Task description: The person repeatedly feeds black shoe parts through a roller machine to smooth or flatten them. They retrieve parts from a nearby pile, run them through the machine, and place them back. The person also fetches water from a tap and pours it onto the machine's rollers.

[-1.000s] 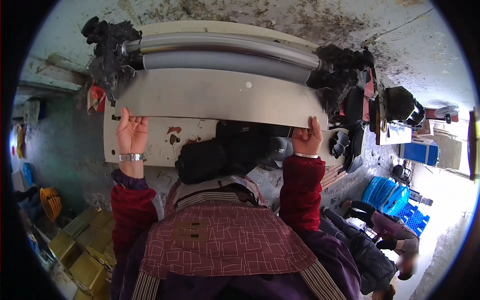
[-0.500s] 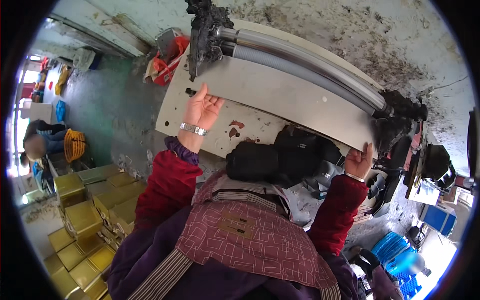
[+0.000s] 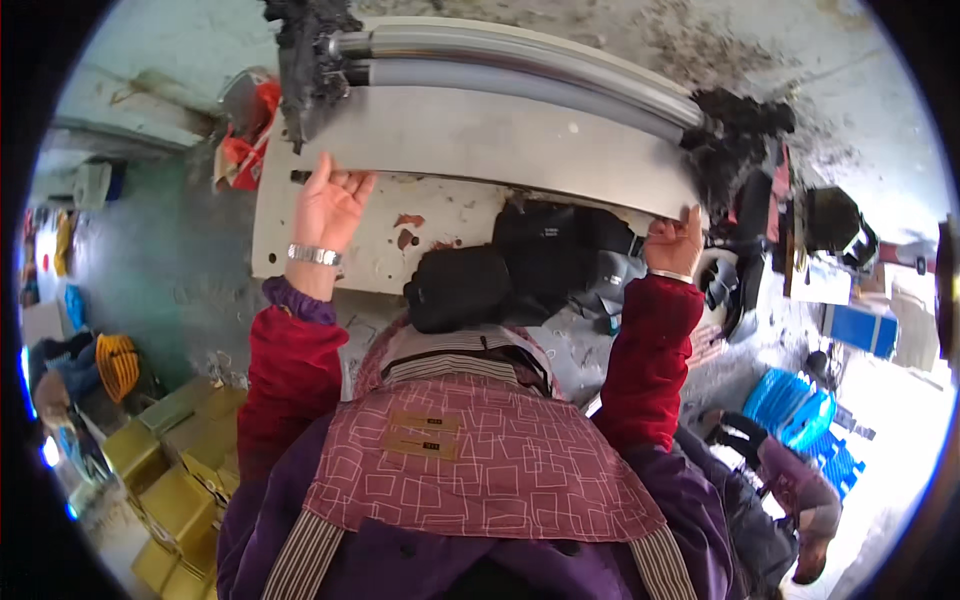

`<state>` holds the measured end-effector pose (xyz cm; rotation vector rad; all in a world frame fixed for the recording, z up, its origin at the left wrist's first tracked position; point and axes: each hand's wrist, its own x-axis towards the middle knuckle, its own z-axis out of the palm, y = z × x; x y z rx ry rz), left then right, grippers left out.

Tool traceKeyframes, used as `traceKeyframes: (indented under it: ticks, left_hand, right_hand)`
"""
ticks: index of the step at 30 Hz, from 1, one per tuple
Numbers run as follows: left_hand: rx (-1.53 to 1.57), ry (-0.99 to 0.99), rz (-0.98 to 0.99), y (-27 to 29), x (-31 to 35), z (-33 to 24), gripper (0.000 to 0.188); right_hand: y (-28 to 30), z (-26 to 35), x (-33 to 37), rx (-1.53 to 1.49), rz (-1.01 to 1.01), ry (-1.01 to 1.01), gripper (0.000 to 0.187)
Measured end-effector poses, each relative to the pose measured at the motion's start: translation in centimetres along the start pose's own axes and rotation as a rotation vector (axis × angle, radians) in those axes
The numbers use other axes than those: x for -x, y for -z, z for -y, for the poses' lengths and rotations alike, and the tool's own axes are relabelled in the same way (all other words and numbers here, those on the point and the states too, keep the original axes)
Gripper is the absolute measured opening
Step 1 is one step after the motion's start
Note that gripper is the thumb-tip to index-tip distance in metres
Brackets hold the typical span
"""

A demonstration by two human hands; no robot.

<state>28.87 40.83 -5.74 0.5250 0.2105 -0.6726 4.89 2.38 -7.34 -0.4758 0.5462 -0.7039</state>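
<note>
My left hand (image 3: pixel 332 210) grips the front edge of a flat metal plate (image 3: pixel 480 135) near its left end, thumb on top and fingers curled under. At the plate's right end my right hand (image 3: pixel 677 243) pinches the same edge between thumb and bent fingers. The plate lies in front of a shiny metal roller (image 3: pixel 500 45) and a grey roller (image 3: pixel 520 88), both on one machine. Black, greasy grime coats the machine's left end bracket (image 3: pixel 312 75) and its right end bracket (image 3: pixel 735 150). Below the plate, black soft pieces (image 3: pixel 550 250) lie heaped close to my apron (image 3: pixel 500 440).
A stained white board (image 3: pixel 385 265) shows under the plate. Yellow-gold tins (image 3: pixel 175 500) are stacked at lower left, beyond an orange basket (image 3: pixel 117 367). A red box (image 3: pixel 245 165) stands at upper left. Blue crates (image 3: pixel 790 410) and a person (image 3: pixel 800 480) are at lower right.
My view has turned, so the machine appears more level and shifted left. Both hands keep their holds on the plate's edge.
</note>
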Motion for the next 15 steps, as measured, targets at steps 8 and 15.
traceKeyframes:
  ticks: [8,15]
  left_hand:
    - [-1.231,-0.004,0.134,1.7,4.8,10.3,0.019]
    - [-1.779,-0.667,0.927,-5.2,0.7,27.7,0.026]
  right_hand:
    - [0.9,3.5,8.7,0.547,-0.267,0.038,0.021]
    - [-5.7,11.6,6.8,0.762,0.073,0.324,0.042]
